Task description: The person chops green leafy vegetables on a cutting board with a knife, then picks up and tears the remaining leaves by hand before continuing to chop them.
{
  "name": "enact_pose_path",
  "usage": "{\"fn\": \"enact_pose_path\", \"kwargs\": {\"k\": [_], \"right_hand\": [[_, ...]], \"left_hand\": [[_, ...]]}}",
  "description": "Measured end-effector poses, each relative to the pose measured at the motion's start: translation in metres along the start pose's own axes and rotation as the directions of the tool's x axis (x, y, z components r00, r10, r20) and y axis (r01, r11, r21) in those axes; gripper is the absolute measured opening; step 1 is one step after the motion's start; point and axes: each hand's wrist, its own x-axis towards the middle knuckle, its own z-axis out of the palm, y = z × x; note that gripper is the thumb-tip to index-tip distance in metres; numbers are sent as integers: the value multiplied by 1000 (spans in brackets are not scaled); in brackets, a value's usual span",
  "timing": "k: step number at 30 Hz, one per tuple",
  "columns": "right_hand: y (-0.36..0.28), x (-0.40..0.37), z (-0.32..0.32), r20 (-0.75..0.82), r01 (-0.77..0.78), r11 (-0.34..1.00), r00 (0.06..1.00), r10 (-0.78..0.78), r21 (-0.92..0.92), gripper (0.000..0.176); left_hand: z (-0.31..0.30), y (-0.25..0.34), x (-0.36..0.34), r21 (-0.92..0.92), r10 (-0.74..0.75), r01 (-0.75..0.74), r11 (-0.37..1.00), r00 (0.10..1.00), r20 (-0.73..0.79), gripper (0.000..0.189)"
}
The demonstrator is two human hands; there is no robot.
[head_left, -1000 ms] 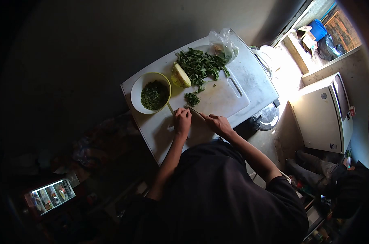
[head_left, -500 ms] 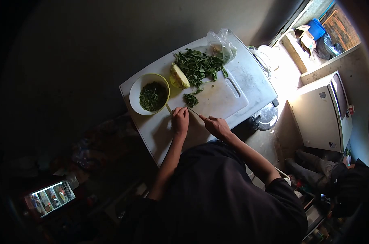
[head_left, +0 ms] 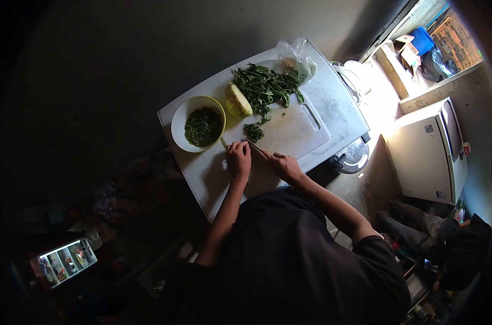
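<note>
We observe a white table carrying a white cutting board, its slotted end turned toward the table's near-right corner. The right hand is closed around the handle of a knife, the blade angled over the board toward the left hand. We record the left hand as loosely curled, knuckles up, fingertips bent down beside the knife tip; we cannot tell whether it has hold of anything beneath the fingers.

Just beyond the blade we note a small pile of chopped greens on the board, apart from both hands. Farther off, uncut leafy greens spread across the board's far edge and onto the table. A pale yellow-green vegetable piece lies left of these leaves, between them and the bowl. We place this bowl, white inside with a yellow-green rim, near the table's far-left corner; finely cut greens lie in it. A clear plastic bag sits at the far-right corner, touching the leaves; we cannot make out its contents. Below the near-right corner we see a lidded pot.
</note>
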Motion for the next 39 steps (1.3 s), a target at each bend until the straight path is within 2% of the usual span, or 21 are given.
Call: {"fn": "enact_pose_path", "kwargs": {"k": [6,9,11,20,25,33,39], "right_hand": [[-2,9,-2,-11,6,1000,1000,-6,-4,59],[5,-5,-7,17,20,1000,1000,-20,0,58],[7,-10,-8,36,24,1000,999,-23,-17,58],[0,4,-7,-26,25,997,999,-27,-70,54],[-4,1,-7,-70,-4,999,998,1,-43,52],[-13,-10,-7,-39,-48,999,998,48,9,50],[-13,-16,-8,-20,-48,998,999,48,31,52]], "left_hand": [[-3,1,2,21,44,-43,999,999,-18,9],[-4,-1,0,4,18,-18,1000,1000,7,10],[-5,0,1,41,67,-67,997,998,8,9],[-1,-4,-2,61,102,-102,993,995,-8,10],[-1,-3,0,61,89,-89,994,996,-1,10],[-8,3,1,60,44,-43,997,999,-6,9],[-6,3,0,100,78,-80,992,997,25,9]]}}
